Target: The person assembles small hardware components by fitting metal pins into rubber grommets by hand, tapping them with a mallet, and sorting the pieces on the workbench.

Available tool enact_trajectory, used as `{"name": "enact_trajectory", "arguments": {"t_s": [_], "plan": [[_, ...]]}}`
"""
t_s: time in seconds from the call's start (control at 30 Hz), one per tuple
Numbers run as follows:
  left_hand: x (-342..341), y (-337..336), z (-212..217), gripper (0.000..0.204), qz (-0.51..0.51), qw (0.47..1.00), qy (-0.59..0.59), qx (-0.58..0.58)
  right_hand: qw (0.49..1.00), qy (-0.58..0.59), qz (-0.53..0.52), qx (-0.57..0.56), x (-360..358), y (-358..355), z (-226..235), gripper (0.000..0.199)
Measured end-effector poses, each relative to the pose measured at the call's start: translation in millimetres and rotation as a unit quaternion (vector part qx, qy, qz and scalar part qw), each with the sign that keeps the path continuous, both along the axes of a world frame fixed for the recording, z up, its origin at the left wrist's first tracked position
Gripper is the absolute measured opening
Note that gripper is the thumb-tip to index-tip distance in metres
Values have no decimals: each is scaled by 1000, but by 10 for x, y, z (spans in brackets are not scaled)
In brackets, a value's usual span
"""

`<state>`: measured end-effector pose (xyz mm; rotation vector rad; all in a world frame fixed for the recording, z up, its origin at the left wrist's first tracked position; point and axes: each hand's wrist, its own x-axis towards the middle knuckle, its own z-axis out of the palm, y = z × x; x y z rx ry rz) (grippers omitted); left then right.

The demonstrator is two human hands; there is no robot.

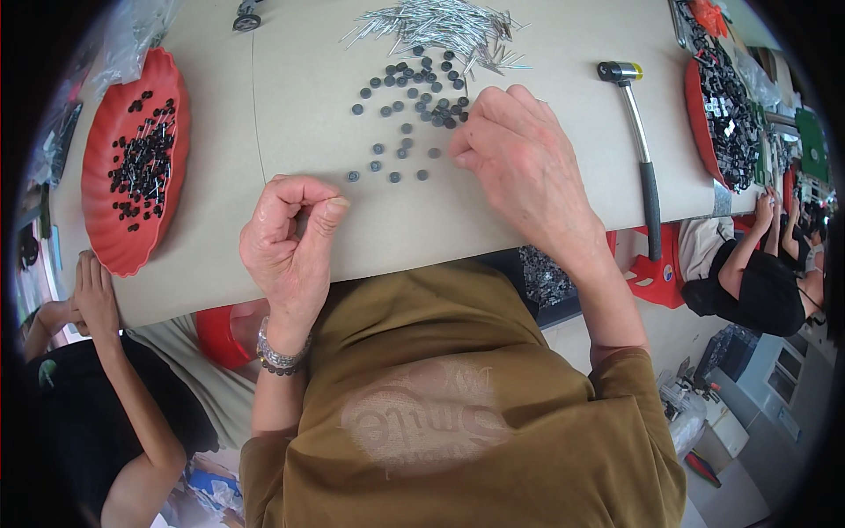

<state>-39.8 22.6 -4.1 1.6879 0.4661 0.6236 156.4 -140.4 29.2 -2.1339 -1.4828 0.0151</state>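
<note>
Small black round caps [407, 128] lie scattered on the pale table in front of me, some singly and others bunched. Just right of them is my right hand [526, 163], its fingers curled and pressed together; whatever they hold, if anything, is hidden. Near the table's front edge, my left hand [290, 233] is closed with thumb and forefinger pinched, and I cannot make out anything between them. The cap [353, 176] nearest my left hand lies just beyond its fingertips. Beyond the caps is a loose heap of thin silvery metal pins [440, 28].
A hammer [650, 176] lies at the right, its handle past the table edge. A red dish [97, 189] of black-headed pins stands left; another red dish [698, 119] of dark metal parts stands right. Other people sit at both sides; one person's hand [95, 286] touches the left table edge.
</note>
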Motion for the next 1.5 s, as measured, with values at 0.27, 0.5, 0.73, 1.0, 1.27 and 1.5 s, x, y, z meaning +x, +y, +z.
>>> {"name": "enact_trajectory", "arguments": {"t_s": [0.27,0.5,0.73,1.0,1.27,1.5], "plan": [[-3,-12,3,10,6,1000,6,-8,995,30,-49,78,137,67,-82,7],[50,-25,14,13,34,999,-9,-6,995,-21,-83,50,107,132,-40,12],[62,-33,11,12,33,999,-17,-3,994,-66,-75,47,50,188,-79,15],[13,-16,27,10,-5,1000,-2,-2,998,-39,-30,40,108,94,-22,9],[0,-14,9,10,-5,1000,-1,0,992,33,-117,32,194,-151,58,12],[-6,-13,4,10,4,1000,3,-5,986,94,-132,28,74,-90,-23,16]]}}
